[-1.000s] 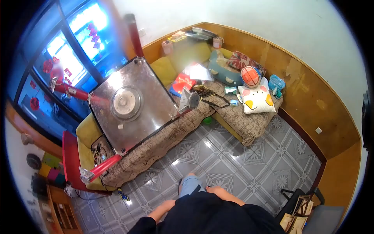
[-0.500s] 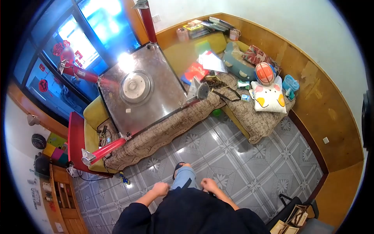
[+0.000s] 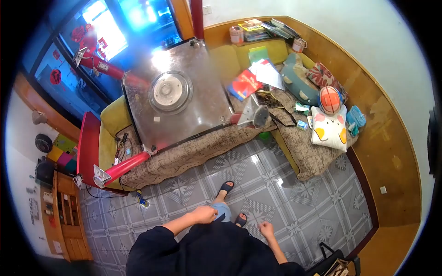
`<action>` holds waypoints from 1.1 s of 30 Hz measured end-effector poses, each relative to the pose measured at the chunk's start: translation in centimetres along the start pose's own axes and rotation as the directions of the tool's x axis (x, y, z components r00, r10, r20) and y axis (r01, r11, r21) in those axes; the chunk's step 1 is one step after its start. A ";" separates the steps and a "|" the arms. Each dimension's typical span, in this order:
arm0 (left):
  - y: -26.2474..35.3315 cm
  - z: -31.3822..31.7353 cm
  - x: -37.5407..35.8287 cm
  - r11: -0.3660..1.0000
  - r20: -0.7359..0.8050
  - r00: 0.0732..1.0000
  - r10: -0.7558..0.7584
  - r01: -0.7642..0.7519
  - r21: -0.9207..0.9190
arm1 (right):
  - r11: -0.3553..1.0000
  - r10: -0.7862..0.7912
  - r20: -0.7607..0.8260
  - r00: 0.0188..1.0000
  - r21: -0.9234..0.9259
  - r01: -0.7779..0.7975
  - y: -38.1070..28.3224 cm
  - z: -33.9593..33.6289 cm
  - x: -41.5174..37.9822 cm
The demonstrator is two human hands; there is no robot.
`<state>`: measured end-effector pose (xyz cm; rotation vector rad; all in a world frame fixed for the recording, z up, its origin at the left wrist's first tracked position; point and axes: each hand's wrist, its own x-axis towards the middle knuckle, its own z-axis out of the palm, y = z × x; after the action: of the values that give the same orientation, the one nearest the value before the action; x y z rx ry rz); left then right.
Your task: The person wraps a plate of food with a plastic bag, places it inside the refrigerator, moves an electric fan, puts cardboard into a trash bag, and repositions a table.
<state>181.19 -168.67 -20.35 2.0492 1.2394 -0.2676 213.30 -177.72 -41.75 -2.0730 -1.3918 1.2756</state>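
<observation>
I stand on a grey patterned tile floor [image 3: 299, 202] and look down at my dark top. My left hand [image 3: 202, 214] hangs by my thigh, fingers curled, holding nothing. My right hand [image 3: 265, 227] is out to the side in a loose fist, also with nothing in it. Both feet wear dark slippers [image 3: 225, 187]. Ahead, a square table [image 3: 184, 106] lies upside down on a corner sofa [image 3: 202, 149], its metal underside up and its red legs [image 3: 122, 168] sticking out. Neither hand touches it.
On the sofa's right part lie a white cat pillow [image 3: 329, 131], a basketball [image 3: 330, 99], a blue plush [image 3: 297, 83], a red book [image 3: 243, 85] and papers [image 3: 267, 73]. A wooden cabinet [image 3: 64, 216] stands at the left, a bag [image 3: 334, 264] at the bottom right.
My hands have moved from in front of my body out to my sides. One foot has stepped forward. The view has swung, so the sofa and table sit higher and further right.
</observation>
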 end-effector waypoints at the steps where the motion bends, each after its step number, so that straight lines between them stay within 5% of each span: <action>1: -0.6 0.1 0.1 0.999 -0.006 1.000 0.029 -0.029 0.016 | 0.998 0.057 0.029 0.998 0.019 -0.058 1.0 -0.2 -0.1; 6: -2.5 -1.5 1.1 1.000 -0.037 0.999 -0.013 0.013 0.012 | 0.932 0.337 0.104 0.936 0.108 -0.347 -1.1 -2.7 -1.9; 12: -9.7 -4.4 1.5 0.983 -0.158 0.974 -0.160 0.142 -0.119 | 0.976 0.215 0.159 0.964 -0.065 -0.207 -7.8 0.7 4.6; 19: -22.1 -11.1 0.0 0.935 -0.294 0.899 -0.323 0.257 -0.244 | 0.973 -0.070 0.306 0.950 -0.189 0.133 -29.0 7.2 17.7; 25: -32.1 -23.6 -1.3 0.901 -0.679 0.595 -0.430 0.232 -0.367 | 0.859 -0.512 0.207 0.834 0.124 0.497 -49.3 11.3 27.9; 29: -37.9 -34.3 -2.6 0.934 -0.859 0.387 -0.334 0.256 -0.248 | 0.783 -0.596 0.156 0.788 0.329 0.527 -62.8 8.0 32.8; 31: -39.1 -40.9 -3.8 0.947 -0.919 0.297 -0.259 0.267 -0.181 | 0.737 -0.652 0.041 0.757 0.268 0.620 -70.2 4.8 34.1; 32: -40.2 -43.8 -4.2 0.950 -0.944 0.243 -0.221 0.271 -0.153 | 0.704 -0.688 0.001 0.726 0.245 0.667 -72.6 3.6 36.5; 33: -41.1 -46.7 -4.4 0.952 -0.965 0.197 -0.173 0.286 -0.112 | 0.566 -0.805 -0.032 0.592 0.254 0.784 -75.2 2.3 39.1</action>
<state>136.16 -128.90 -3.62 2.0487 2.3197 1.0988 173.78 -109.45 -10.66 -0.9644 -1.7894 1.0345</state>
